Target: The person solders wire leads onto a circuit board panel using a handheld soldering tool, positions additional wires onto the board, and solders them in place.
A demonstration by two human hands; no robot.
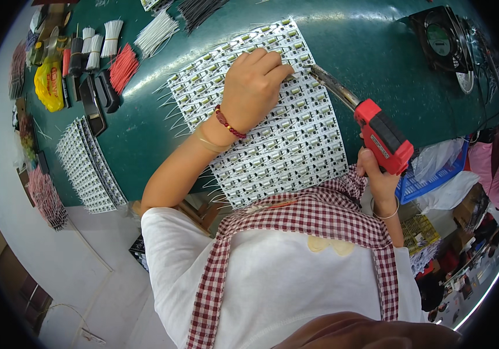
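A large white panel of small circuit boards (pixel 296 148) lies on the green table in front of me, its rows filled with small parts and thin wires sticking out along its left edge. My left hand (pixel 254 81) rests over the panel's upper middle, fingers curled in a pinch; whatever is between the fingertips is hidden. My right hand (pixel 379 179) grips a red and black soldering gun (pixel 382 136) at the panel's right side. The gun's metal tip points up and left, close to the panel's upper right edge and a short way from my left fingertips.
Bundles of white wires (pixel 156 32), red wires (pixel 124 67) and black wires (pixel 200 11) lie at the far left and back. More board panels (pixel 89 166) sit on the left. A small black fan (pixel 442 41) stands far right, above a blue basket (pixel 435 174).
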